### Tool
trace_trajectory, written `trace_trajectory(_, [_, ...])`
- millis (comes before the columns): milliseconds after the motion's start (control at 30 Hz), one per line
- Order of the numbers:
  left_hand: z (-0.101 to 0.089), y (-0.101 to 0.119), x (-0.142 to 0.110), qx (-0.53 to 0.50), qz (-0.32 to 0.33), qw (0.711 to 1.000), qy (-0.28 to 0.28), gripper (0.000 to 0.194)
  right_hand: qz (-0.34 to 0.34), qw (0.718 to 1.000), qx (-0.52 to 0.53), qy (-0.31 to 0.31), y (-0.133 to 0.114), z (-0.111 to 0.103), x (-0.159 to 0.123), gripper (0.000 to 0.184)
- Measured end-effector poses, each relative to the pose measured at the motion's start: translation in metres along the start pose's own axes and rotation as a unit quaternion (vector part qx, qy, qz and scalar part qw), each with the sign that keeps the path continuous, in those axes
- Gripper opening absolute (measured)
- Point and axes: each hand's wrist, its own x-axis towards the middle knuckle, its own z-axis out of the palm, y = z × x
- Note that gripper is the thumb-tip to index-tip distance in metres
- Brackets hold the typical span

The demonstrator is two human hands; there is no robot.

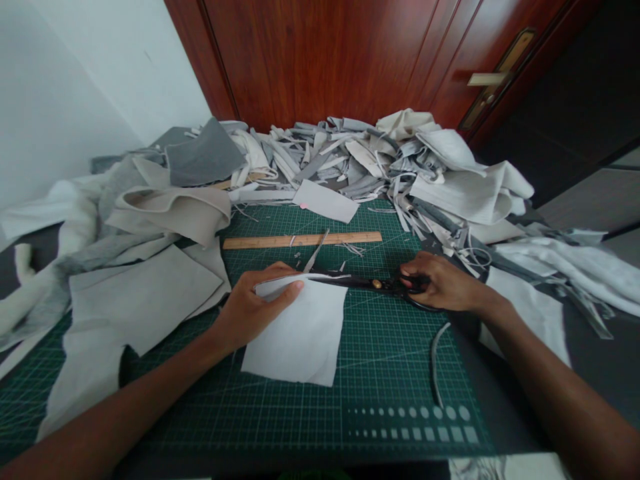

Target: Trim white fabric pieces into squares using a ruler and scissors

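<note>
My left hand [260, 300] pinches the upper left part of a white fabric piece [300, 343], thumb on top and fingers beneath. The fabric lies over the green cutting mat [390, 363], its top edge lifted a little. In my right hand [440, 280] are the handles of black scissors [377, 285] with a brass-coloured pivot. The blades point left along the fabric's top edge, with a narrow strip of cloth above them. Part of the blades is hidden behind the fabric. Beyond them lies a wooden ruler [350, 238].
Grey fabric pieces [145, 290] are layered at the left. Many scraps and strips [320, 153] are heaped along the back, with folded cloth [465, 190] at the right. A white card-like piece [326, 200] rests near the mat's far edge. A thin grey strip [435, 363] lies at right.
</note>
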Motion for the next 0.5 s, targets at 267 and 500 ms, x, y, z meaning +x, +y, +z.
trace_trajectory(267, [0.0018, -0.0028, 0.0009, -0.016, 0.031, 0.999, 0.005, 0.019, -0.022, 1.0, -0.004, 0.013, 0.0014, 0.0003, 0.0012, 0.019])
trace_trajectory(500, [0.0021, -0.0081, 0.0011, -0.034, 0.05, 0.998, 0.011, 0.016, -0.037, 0.999, -0.019, 0.023, -0.002, -0.0019, 0.0017, 0.022])
